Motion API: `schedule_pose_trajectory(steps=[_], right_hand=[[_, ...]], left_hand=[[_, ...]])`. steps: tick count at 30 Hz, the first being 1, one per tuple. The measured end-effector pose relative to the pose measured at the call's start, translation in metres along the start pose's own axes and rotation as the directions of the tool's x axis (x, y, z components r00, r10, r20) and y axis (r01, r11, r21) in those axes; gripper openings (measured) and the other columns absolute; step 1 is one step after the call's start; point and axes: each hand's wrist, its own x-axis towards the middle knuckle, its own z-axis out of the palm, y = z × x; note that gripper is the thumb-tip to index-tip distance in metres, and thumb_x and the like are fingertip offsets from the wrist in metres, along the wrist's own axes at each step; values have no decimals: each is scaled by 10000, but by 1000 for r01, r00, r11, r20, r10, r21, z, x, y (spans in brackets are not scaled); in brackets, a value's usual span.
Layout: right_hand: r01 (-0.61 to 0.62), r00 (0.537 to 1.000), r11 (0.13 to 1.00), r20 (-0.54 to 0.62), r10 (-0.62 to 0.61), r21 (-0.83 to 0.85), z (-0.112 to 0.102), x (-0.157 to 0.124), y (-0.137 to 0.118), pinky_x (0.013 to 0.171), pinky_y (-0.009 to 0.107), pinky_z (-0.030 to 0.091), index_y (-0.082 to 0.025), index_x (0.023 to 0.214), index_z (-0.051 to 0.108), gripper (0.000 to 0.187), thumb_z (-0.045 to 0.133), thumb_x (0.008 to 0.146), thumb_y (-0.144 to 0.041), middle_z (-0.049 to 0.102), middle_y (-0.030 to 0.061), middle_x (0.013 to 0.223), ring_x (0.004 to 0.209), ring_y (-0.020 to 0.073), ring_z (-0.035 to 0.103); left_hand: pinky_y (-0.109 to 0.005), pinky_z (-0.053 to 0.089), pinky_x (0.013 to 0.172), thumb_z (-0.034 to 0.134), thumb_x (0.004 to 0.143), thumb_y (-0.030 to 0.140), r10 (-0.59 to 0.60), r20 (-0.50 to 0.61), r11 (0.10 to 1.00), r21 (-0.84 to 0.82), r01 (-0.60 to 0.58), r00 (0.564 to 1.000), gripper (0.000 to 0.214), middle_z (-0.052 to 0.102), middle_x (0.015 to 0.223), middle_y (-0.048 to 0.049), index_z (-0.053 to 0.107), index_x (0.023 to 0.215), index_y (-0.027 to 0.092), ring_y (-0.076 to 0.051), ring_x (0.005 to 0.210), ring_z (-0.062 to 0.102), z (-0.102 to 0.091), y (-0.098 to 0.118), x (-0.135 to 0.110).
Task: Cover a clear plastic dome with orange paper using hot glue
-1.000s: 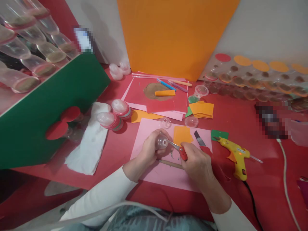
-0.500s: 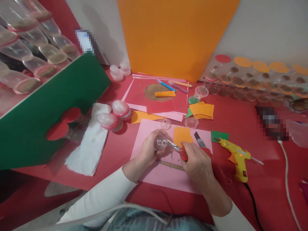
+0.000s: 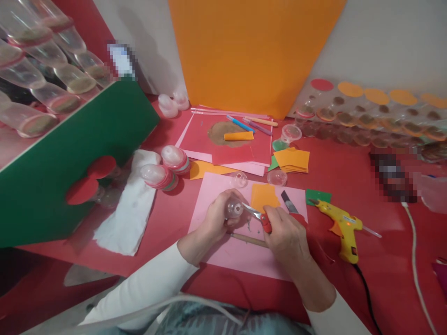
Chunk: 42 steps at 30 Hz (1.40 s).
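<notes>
My left hand (image 3: 217, 216) is wrapped round a small clear plastic cup (image 3: 233, 209) with a round hole in its end. In my right hand (image 3: 288, 237) are scissors (image 3: 253, 212) with red handles, their silver blades touching or very near the cup's rim around the hole. Below both hands lies a pink sheet (image 3: 251, 265), with a thin wooden-handled tool (image 3: 249, 239) across it and a few dark scraps. An orange paper piece (image 3: 263, 197) and a dark-bladed cutter (image 3: 288, 201) rest just beyond my right hand.
To the right lies a yellow glue gun (image 3: 344, 228) with its cord. Stacked clear cups (image 3: 153, 174) and a white cloth (image 3: 129, 214) are at left, beside a green board (image 3: 52, 172). Orange paper pieces (image 3: 293, 160) and red sheets (image 3: 195, 135) lie farther back.
Almost nothing differs. Both hands keep the same hold on the cup and the scissors; the whole view has shifted very slightly.
</notes>
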Motion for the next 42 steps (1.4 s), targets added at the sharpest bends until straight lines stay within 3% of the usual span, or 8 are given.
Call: schedule_pose_trajectory(steps=[5,10,13,18,22,30,42], right_hand=[[15,1000,1000,-4,-15,0,-1,0,-1,575,264,388,-153,876,711,437,360,1122,-241,610,12,613,540,159,551],[-39,999,997,32,38,62,2,-3,-1,548,273,341,-183,829,688,340,434,1054,-169,627,9,634,525,142,525],[-80,995,994,62,75,72,3,-5,2,567,287,355,-177,925,707,274,449,1016,-159,669,26,700,567,162,564],[-31,999,994,40,27,107,0,-5,5,598,280,396,-153,974,709,236,474,990,-134,661,27,700,603,172,593],[-5,999,996,47,1,86,-2,-2,2,610,274,409,-160,959,708,267,450,1027,-149,632,17,670,589,176,579],[10,1000,998,28,-11,55,0,-2,1,614,283,403,-173,931,688,274,441,1049,-168,624,21,669,591,182,564],[-7,1000,1000,19,7,1,-5,2,-4,557,288,332,-187,787,652,348,431,1056,-171,588,7,596,520,156,501]], left_hand=[[-173,152,327,538,801,357,-1,4,999,38,1,1000,282,402,371,42,591,592,177,-58,306,199,-2,1,-1],[-178,177,355,569,808,372,-49,83,997,63,44,995,247,553,442,-7,580,654,179,-50,325,216,1,-5,-4],[-172,189,360,589,797,391,-13,99,999,32,10,995,247,427,373,52,563,653,192,-57,320,207,3,-4,-4],[-164,173,348,596,789,389,23,44,999,25,-24,999,266,486,412,21,580,627,179,-52,316,226,1,4,-1],[-156,129,349,594,831,395,17,-7,999,30,-17,1000,332,419,414,38,586,593,164,-44,330,206,1,7,-3],[-167,223,355,612,779,409,50,69,998,36,-52,996,304,411,379,47,583,585,177,-46,322,208,4,4,-4],[-170,217,368,585,820,369,68,-63,997,46,-65,996,279,376,383,61,536,607,195,-56,335,223,7,2,-6]])
